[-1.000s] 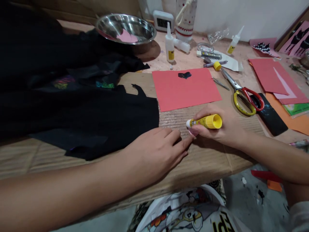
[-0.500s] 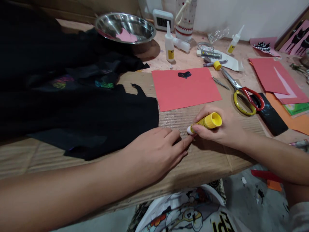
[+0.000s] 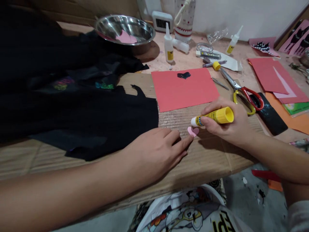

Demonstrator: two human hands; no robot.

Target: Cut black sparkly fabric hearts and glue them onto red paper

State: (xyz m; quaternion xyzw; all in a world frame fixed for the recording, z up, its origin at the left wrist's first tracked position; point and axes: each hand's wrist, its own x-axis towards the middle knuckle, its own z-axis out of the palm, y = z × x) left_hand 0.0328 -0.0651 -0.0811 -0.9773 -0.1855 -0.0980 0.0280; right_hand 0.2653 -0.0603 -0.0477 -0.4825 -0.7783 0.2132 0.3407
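My right hand [image 3: 228, 120] grips a yellow glue stick [image 3: 214, 116], tilted with its white tip to the left. That tip is just above a small pink paper heart [image 3: 192, 131] on the brown cardboard [image 3: 207, 154]. My left hand [image 3: 159, 151] lies on the cardboard, its index fingertip pressing the heart's lower edge. The left fingers are loosely stretched and grip nothing between them. Behind both hands is a red paper sheet [image 3: 185, 93] bearing a small black heart-like piece [image 3: 183, 75] near its top edge.
Black cloth [image 3: 108, 119] covers the left side. Scissors [image 3: 241, 91], tweezers [image 3: 219, 83] and a dark phone [image 3: 270, 114] lie right. At the back stand a metal bowl [image 3: 125, 29], a glue bottle [image 3: 169, 48] and a clock [image 3: 162, 21]. Coloured papers [image 3: 267, 75] lie far right.
My right hand has moved up and right with the glue stick, and the tip has come off the pink heart, which now shows. My left hand stays in place.
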